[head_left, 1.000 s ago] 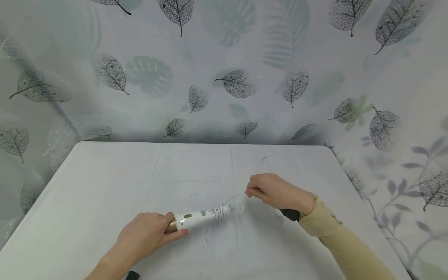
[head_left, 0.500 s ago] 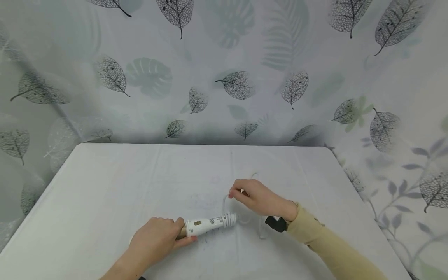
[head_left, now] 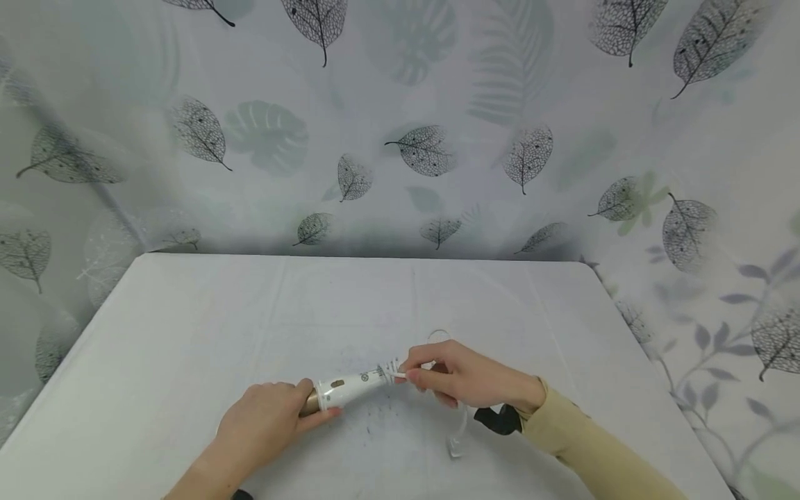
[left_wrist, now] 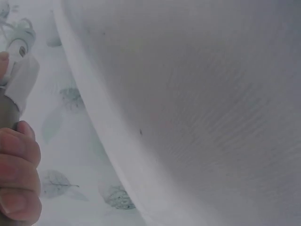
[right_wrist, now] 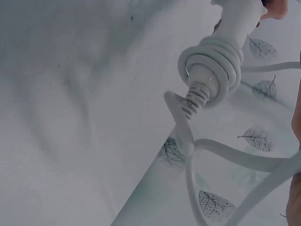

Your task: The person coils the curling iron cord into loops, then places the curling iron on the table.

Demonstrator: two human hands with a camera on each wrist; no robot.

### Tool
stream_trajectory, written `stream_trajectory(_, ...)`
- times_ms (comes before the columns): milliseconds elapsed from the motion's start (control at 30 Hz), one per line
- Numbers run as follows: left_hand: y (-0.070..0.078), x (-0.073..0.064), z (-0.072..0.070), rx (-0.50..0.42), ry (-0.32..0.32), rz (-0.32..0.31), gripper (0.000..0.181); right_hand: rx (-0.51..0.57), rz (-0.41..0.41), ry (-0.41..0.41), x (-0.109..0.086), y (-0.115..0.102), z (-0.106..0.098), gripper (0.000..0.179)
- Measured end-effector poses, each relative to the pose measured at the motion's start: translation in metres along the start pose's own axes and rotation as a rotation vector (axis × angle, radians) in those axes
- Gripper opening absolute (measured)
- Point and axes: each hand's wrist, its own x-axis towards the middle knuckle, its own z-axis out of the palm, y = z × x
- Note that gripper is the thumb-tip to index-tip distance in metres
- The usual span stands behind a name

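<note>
A curling iron (head_left: pixel 350 389) with a white handle and a gold-brown barrel is held above the white table, tilted up to the right. My left hand (head_left: pixel 265 423) grips its barrel; in the left wrist view the fingers (left_wrist: pixel 19 174) curl round it. White cord (right_wrist: pixel 221 49) is wound in several loops about the handle's tail, beside the ribbed cord sleeve (right_wrist: pixel 196 100). At that tail my right hand (head_left: pixel 465 375) pinches the cord between thumb and fingers. From below this hand hangs a cord end with a pale plug (head_left: pixel 455 446), blurred.
The white-covered table (head_left: pixel 219 312) spreads around both hands. Behind it and at its sides hangs a leaf-patterned curtain (head_left: pixel 387 90). A dark wrist strap (head_left: pixel 498 419) shows at the right cuff.
My right hand has come left and down to the handle's tail, bringing the cord over and in front of it. The left hand keeps its grip and shifts only slightly.
</note>
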Motion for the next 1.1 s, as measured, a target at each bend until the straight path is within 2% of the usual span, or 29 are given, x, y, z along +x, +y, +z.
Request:
stream_trajectory(133,-0.003,0.000,-0.005,0.002,0.009,-0.004,0.050,0.026,-0.032,-0.079,-0.006,-0.004,0.003,0.022)
stream_trajectory(267,-0.006,0.000,-0.011,0.008,0.036,-0.013,0.051,0.002,-0.022,-0.103,-0.011,-0.005,0.002,0.021)
stream_trajectory(400,-0.009,-0.001,-0.015,0.014,0.107,-0.005,0.050,-0.030,0.006,-0.131,-0.015,-0.005,0.002,0.015)
stream_trajectory(467,-0.009,-0.001,-0.015,0.004,0.150,0.000,0.049,-0.042,-0.008,-0.138,-0.014,-0.005,0.005,0.014)
stream_trajectory(567,-0.009,-0.001,-0.015,-0.027,0.187,-0.002,0.047,-0.082,-0.045,-0.110,-0.010,-0.001,0.010,0.013)
stream_trajectory(700,-0.009,-0.001,-0.016,-0.053,0.200,-0.023,0.046,-0.138,-0.071,-0.065,-0.005,0.005,0.015,0.016)
stream_trajectory(867,-0.011,-0.003,-0.017,-0.070,0.229,-0.042,0.046,-0.090,-0.029,-0.017,-0.003,0.014,0.015,0.018)
stream_trajectory(1100,-0.011,-0.002,-0.018,-0.110,0.302,-0.027,0.045,-0.007,0.044,0.036,0.003,0.028,0.011,0.025)
